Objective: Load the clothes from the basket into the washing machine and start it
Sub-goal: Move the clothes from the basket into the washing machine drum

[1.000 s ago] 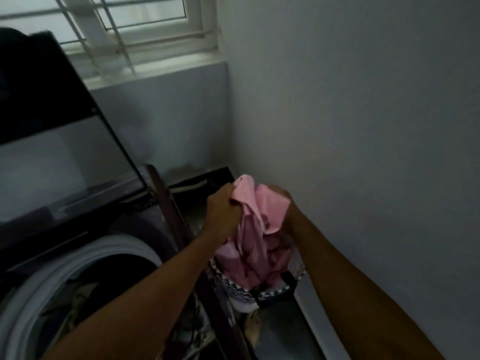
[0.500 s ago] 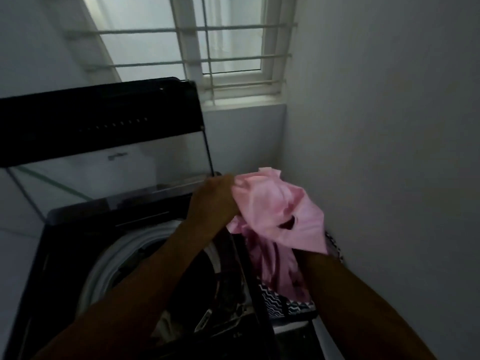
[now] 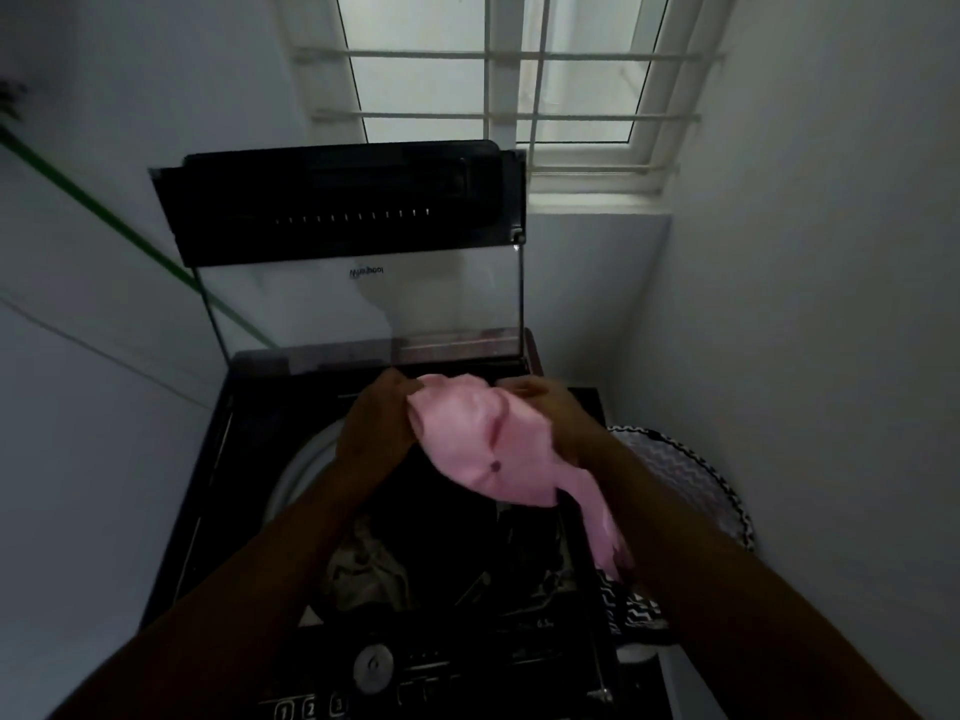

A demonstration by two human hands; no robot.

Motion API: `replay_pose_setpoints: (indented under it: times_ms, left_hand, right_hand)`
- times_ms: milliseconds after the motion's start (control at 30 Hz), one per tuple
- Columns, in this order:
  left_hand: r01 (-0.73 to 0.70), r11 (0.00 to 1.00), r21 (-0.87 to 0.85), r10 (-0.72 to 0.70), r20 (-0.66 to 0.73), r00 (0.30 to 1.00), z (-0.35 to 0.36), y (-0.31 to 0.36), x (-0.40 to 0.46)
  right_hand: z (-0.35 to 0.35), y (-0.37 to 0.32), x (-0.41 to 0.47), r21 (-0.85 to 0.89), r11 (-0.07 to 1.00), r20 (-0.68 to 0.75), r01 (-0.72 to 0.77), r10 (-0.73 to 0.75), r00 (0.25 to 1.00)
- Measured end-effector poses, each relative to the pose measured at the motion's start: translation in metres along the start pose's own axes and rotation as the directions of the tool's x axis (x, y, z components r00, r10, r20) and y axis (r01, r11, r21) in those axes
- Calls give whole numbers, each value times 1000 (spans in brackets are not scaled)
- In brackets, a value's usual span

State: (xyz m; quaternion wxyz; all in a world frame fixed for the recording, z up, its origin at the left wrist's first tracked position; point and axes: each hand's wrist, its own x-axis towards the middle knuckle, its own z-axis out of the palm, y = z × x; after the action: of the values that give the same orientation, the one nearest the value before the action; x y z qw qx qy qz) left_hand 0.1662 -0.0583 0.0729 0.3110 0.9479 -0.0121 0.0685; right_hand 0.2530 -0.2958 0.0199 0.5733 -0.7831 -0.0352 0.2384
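A pink garment (image 3: 488,449) hangs bunched between both hands above the open drum of the top-loading washing machine (image 3: 244,491). My left hand (image 3: 376,423) grips its left edge; my right hand (image 3: 550,413) grips its right side, and a tail of pink cloth trails down along my right forearm. Inside the drum lies a pale crumpled cloth (image 3: 366,569) among dark laundry. The basket (image 3: 696,485), with a black-and-white zigzag pattern, stands to the right of the machine, against the wall.
The machine's glass lid (image 3: 363,252) stands raised at the back. A control panel with a round knob (image 3: 371,667) and numbered buttons runs along the near edge. White walls close in left and right; a barred window (image 3: 514,85) is behind.
Both hands have carried the pink garment up out of the basket and leftward to a spot above the drum. The camera has swung left to face the machine squarely.
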Motion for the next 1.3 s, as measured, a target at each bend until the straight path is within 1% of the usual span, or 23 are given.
replay_pose_setpoints:
  times_ms: [67, 100, 133, 167, 233, 267, 333, 467, 567, 633, 700, 800, 867, 900, 933, 1000, 1067, 1100, 1133, 1167, 1200, 1267, 1300]
  left_hand:
    - [77, 984, 162, -95, 108, 990, -3, -13, -14]
    - [67, 975, 211, -101, 153, 983, -1, -18, -19]
    - [25, 972, 233, -75, 210, 975, 5, -25, -21]
    - [-13, 968, 249, -55, 262, 963, 11, -30, -21]
    - [28, 981, 189, -104, 406, 908, 18, -30, -21]
    - [102, 983, 152, -161, 455, 876, 20, -22, -20]
    - [205, 968, 146, -252, 540, 803, 32, -11, -16]
    - [24, 994, 102, -79, 573, 816, 78, -13, 3]
    - [62, 998, -5, -48, 584, 810, 85, 30, 3]
    - [124, 984, -128, -40, 518, 855, 98, 45, 7]
    - [63, 974, -216, 41, 446, 894, 109, 52, 12]
    - [11, 971, -238, 49, 246, 968, 108, 66, 15]
    - [73, 974, -215, -53, 97, 994, 100, 65, 15]
    - [122, 972, -203, -113, 52, 992, 93, 60, 16]
    - [184, 964, -191, -185, 15, 983, 88, 50, 16]
    - [299, 932, -204, -319, -72, 945, 79, 30, 15]
    - [452, 846, -284, -506, -157, 848, 77, 18, 9]
    - [524, 791, -315, -592, -177, 787, 76, 16, 6]
    - [555, 758, -342, -633, -181, 753, 75, 16, 3]
    - [558, 750, -355, -637, -161, 754, 71, 18, -2]
    - [530, 768, -360, -600, -112, 792, 66, 21, -5]
    - [465, 828, -314, -467, 73, 881, 58, 24, -8]
    - [432, 879, -201, -404, 165, 900, 56, 22, -6]
  right_hand:
    - [-19, 4, -2, -267, 962, -199, -62, 8, 980]
    - [-31, 14, -2, -438, 891, -234, -118, 13, 972]
    - [-40, 22, -6, -592, 782, -218, -197, 80, 973]
    - [-46, 35, -7, -642, 728, -158, -241, 183, 970]
    - [-41, 40, -21, -636, 721, -21, -277, 342, 939]
    - [-36, 40, -25, -628, 732, 9, -263, 345, 939]
    - [-33, 42, -23, -678, 710, -33, -190, 230, 973]
    - [-34, 33, -22, -733, 670, -67, -119, 103, 992]
    - [-33, 19, -28, -765, 638, -95, -88, 24, 995]
    - [-27, 7, -32, -727, 685, -132, -46, -74, 988]
    - [-15, -8, -35, -595, 803, -151, 30, -148, 977]
    - [-4, -22, -30, -145, 986, -189, 83, -110, 976]
    - [-11, -24, -28, 243, 970, -131, 0, 32, 991]
    - [-18, -25, -33, 351, 935, -70, -54, 83, 994]
    - [-27, -22, -35, 330, 940, -29, -88, 104, 994]
    - [-52, -3, -34, -31, 993, -11, -112, 111, 994]
    - [-71, 20, -32, -509, 835, -11, -208, 235, 972]
    - [-74, 29, -34, -633, 738, 29, -234, 325, 945]
    - [-72, 37, -37, -673, 697, 89, -248, 409, 908]
    - [-66, 40, -39, -644, 714, 134, -277, 461, 877]
    - [-60, 45, -39, -605, 733, 138, -309, 480, 867]
    - [-47, 52, -36, -569, 774, 30, -277, 357, 934]
    - [-44, 54, -33, -588, 771, -23, -245, 288, 957]
